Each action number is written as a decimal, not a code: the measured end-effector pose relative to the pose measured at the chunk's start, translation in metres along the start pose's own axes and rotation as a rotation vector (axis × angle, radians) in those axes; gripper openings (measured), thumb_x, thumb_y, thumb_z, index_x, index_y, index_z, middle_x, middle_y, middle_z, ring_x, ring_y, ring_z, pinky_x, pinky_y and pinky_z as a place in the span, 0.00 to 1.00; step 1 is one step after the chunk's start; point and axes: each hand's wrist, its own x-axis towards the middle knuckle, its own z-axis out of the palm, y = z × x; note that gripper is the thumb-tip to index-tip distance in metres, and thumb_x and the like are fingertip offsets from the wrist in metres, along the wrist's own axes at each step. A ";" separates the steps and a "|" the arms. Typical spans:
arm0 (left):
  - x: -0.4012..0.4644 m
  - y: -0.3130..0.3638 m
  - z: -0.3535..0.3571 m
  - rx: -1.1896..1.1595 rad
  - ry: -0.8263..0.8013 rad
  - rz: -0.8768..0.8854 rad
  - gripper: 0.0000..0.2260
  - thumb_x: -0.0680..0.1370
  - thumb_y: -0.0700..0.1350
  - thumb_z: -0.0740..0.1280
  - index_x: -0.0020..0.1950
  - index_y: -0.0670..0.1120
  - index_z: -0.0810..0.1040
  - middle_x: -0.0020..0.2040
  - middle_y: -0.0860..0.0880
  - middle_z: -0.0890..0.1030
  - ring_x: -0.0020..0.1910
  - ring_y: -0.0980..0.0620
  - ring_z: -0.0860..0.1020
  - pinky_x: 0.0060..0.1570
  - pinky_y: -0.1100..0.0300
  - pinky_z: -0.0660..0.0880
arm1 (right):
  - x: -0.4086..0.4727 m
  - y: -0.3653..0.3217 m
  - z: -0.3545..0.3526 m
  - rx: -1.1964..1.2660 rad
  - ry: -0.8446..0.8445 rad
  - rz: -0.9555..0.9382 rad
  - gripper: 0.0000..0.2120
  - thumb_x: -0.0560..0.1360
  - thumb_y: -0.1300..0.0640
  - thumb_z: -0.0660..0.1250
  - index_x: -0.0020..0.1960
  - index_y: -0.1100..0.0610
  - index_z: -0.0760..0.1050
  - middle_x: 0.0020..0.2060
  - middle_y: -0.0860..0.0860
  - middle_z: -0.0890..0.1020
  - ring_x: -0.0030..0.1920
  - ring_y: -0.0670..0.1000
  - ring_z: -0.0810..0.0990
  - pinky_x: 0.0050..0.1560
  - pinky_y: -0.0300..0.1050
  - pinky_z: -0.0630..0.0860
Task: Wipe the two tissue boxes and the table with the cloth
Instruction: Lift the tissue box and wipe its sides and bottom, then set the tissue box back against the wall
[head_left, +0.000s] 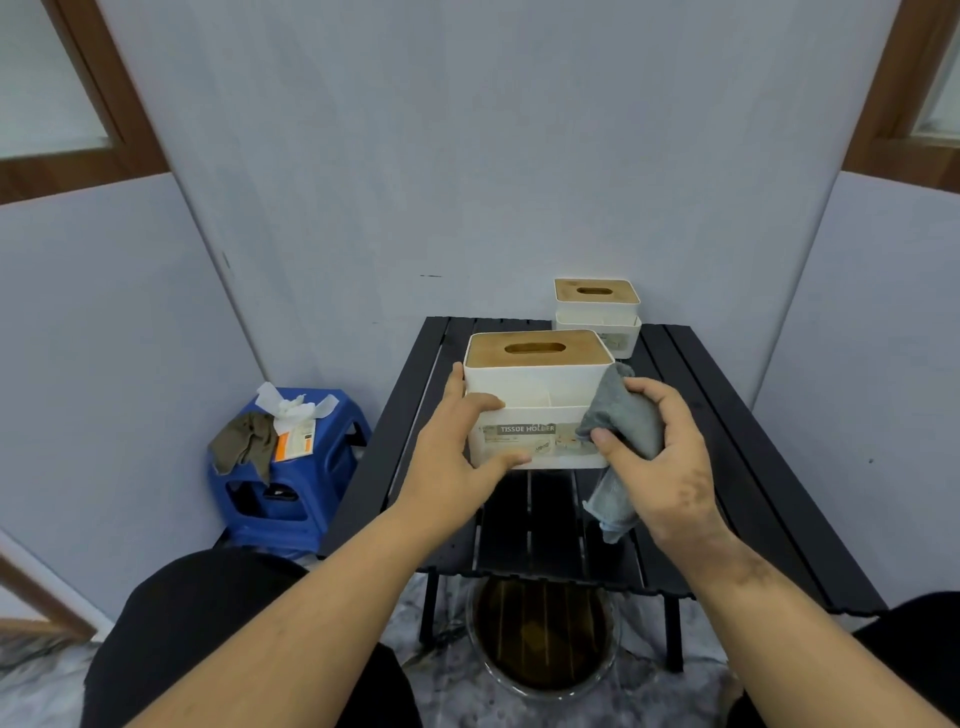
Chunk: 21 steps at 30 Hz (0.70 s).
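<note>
The near tissue box (537, 400) is partly hidden: the left hand (457, 447) covers its left front corner, fingers curled round the side and thumb on the front, and the grey cloth (621, 421) covers its right edge. The right hand (662, 457) grips that cloth bunched against the box, a loose tail hanging below. The box is smooth white plastic with a rounded wooden lid and oval slot; most of its label print is too small to read. It stands at the middle of the black slatted tabletop (727, 441). The second tissue box (597, 317), same make, sits at the far edge, its lower left corner hidden behind the near one.
</note>
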 end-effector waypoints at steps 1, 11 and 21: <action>0.001 -0.002 0.001 -0.040 0.019 -0.004 0.21 0.73 0.46 0.79 0.55 0.67 0.74 0.83 0.56 0.57 0.83 0.51 0.57 0.71 0.45 0.74 | 0.001 0.001 -0.001 -0.013 0.007 0.014 0.28 0.70 0.63 0.77 0.63 0.43 0.71 0.57 0.38 0.77 0.58 0.43 0.78 0.59 0.51 0.79; 0.004 -0.017 0.012 -0.094 0.063 -0.043 0.16 0.71 0.34 0.79 0.41 0.53 0.76 0.70 0.55 0.75 0.71 0.51 0.74 0.62 0.49 0.81 | 0.026 0.016 -0.018 -0.176 -0.177 0.133 0.35 0.65 0.66 0.79 0.67 0.47 0.73 0.59 0.47 0.79 0.61 0.48 0.78 0.63 0.50 0.77; 0.044 -0.041 0.008 -0.112 0.151 -0.102 0.16 0.70 0.34 0.79 0.42 0.51 0.76 0.68 0.62 0.75 0.71 0.51 0.74 0.59 0.52 0.82 | 0.079 0.011 0.012 -0.300 -0.272 0.109 0.30 0.67 0.67 0.78 0.64 0.51 0.72 0.50 0.42 0.75 0.53 0.45 0.75 0.43 0.25 0.68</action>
